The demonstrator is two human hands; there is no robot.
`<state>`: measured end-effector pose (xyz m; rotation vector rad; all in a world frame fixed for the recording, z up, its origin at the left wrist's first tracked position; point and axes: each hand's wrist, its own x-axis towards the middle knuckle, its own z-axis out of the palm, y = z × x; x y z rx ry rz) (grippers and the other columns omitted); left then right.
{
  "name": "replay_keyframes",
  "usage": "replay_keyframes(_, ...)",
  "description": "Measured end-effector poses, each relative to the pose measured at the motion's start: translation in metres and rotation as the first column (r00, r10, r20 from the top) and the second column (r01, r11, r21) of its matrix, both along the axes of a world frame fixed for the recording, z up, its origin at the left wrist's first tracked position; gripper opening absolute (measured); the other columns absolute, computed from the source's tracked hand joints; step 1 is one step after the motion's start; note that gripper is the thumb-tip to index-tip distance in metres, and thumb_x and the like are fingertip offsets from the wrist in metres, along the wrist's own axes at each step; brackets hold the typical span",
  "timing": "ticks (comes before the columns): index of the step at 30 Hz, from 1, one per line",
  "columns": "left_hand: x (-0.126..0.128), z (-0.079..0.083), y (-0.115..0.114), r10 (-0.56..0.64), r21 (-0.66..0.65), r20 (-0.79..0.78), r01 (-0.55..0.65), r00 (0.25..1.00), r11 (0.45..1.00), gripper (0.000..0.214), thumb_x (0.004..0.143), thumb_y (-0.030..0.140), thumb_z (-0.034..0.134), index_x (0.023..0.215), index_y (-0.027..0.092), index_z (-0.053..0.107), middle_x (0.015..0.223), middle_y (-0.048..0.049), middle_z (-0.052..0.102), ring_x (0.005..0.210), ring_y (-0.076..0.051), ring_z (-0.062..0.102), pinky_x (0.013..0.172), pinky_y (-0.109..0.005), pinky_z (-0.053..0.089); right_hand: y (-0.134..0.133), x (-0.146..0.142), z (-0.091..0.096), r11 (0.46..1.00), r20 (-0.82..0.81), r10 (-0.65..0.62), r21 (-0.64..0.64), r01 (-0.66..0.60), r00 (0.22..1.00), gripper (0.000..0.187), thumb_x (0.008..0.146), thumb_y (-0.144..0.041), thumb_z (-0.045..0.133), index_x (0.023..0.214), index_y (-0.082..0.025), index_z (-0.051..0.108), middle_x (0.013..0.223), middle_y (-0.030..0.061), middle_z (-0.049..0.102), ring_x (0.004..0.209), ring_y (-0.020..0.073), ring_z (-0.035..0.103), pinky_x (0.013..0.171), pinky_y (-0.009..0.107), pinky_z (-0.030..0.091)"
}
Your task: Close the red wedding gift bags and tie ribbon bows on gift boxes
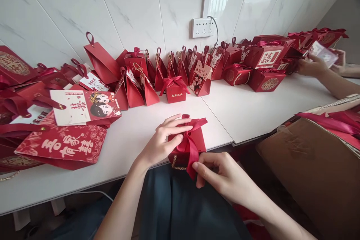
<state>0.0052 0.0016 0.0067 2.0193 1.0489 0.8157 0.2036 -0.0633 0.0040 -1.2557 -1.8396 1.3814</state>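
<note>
A small red gift box (200,137) with a shiny red ribbon bow (189,135) on top sits at the table's front edge, close to my body. My left hand (167,138) lies over its left side, fingers stretched and spread across the bow, thumb touching the ribbon. My right hand (218,172) is closed in a pinch on the hanging ribbon tail (193,157), in front of the box. A twisted gold cord (179,166) loops out of the box's lower front. Fingers partly cover the bow's left loop and the box's left side.
Finished-looking red boxes, such as a bow-tied one (176,90), line the tiled wall. A pile of red bags (60,144) lies at left. Another person's hands (316,65) hold a clear packet (323,55) at right. A cardboard box (312,172) stands beside the table.
</note>
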Motion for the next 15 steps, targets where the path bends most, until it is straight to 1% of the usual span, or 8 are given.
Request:
replay_keyframes(2, 0.000, -0.001, 0.000, -0.005, -0.001, 0.002, 0.005, 1.000, 1.000, 0.037, 0.087, 0.022, 0.047, 0.117, 0.030, 0.067, 0.138, 0.0028, 0.056, 0.143, -0.022, 0.029, 0.120, -0.047, 0.024, 0.001, 0.001, 0.000, 1.000, -0.007, -0.005, 0.014, 0.005, 1.000, 0.037, 0.094, -0.039, 0.050, 0.068, -0.017, 0.063, 0.060, 0.0006, 0.068, 0.049, 0.0092, 0.047, 0.047, 0.021, 0.032)
replay_keyframes(4, -0.001, -0.001, 0.001, -0.011, -0.003, 0.006, 0.011, 1.000, 1.000, 0.037, 0.087, 0.022, 0.047, 0.117, 0.030, 0.067, 0.139, 0.0030, 0.055, 0.143, -0.022, 0.028, 0.120, -0.047, 0.024, 0.001, 0.004, 0.002, 1.000, -0.034, 0.018, 0.005, -0.018, 0.999, 0.040, 0.094, -0.040, 0.050, 0.063, -0.017, 0.061, 0.059, 0.0004, 0.066, 0.049, 0.0090, 0.045, 0.048, 0.021, 0.031)
replay_keyframes(7, -0.002, -0.001, 0.002, -0.018, -0.013, 0.013, 0.018, 1.000, 1.000, 0.037, 0.087, 0.023, 0.047, 0.118, 0.030, 0.067, 0.139, 0.0035, 0.055, 0.143, -0.022, 0.028, 0.120, -0.047, 0.025, 0.004, 0.012, 0.004, 0.997, -0.127, 0.045, -0.060, -0.053, 0.991, 0.043, 0.093, -0.044, 0.052, 0.059, -0.017, 0.052, 0.054, -0.0009, 0.058, 0.050, 0.0091, 0.042, 0.050, 0.022, 0.032)
replay_keyframes(9, -0.002, -0.002, 0.003, -0.022, -0.017, 0.016, 0.022, 1.000, 1.000, 0.037, 0.087, 0.022, 0.047, 0.117, 0.030, 0.067, 0.139, 0.0038, 0.055, 0.143, -0.022, 0.028, 0.120, -0.047, 0.024, 0.008, 0.021, 0.003, 0.994, -0.200, 0.016, -0.103, -0.038, 0.980, 0.044, 0.091, -0.048, 0.053, 0.059, -0.018, 0.048, 0.051, -0.0026, 0.051, 0.049, 0.0094, 0.042, 0.051, 0.022, 0.032)
replay_keyframes(12, -0.002, -0.001, 0.003, -0.029, -0.022, 0.019, 0.029, 0.999, 0.999, 0.038, 0.087, 0.023, 0.047, 0.117, 0.030, 0.067, 0.139, 0.0039, 0.055, 0.143, -0.023, 0.028, 0.120, -0.048, 0.024, 0.021, 0.036, -0.005, 0.993, -0.283, -0.016, -0.119, -0.018, 0.959, 0.047, 0.089, -0.054, 0.054, 0.059, -0.019, 0.045, 0.050, -0.0029, 0.048, 0.049, 0.0098, 0.040, 0.051, 0.024, 0.031)
replay_keyframes(15, -0.001, -0.001, 0.003, -0.029, -0.031, 0.017, 0.029, 0.999, 0.999, 0.038, 0.086, 0.022, 0.047, 0.118, 0.029, 0.067, 0.138, 0.0030, 0.056, 0.143, -0.024, 0.028, 0.120, -0.049, 0.024, 0.038, 0.049, -0.019, 0.992, -0.372, 0.030, -0.106, -0.074, 0.928, 0.050, 0.085, -0.056, 0.057, 0.053, -0.020, 0.042, 0.049, -0.0011, 0.047, 0.052, 0.0126, 0.043, 0.052, 0.026, 0.033)
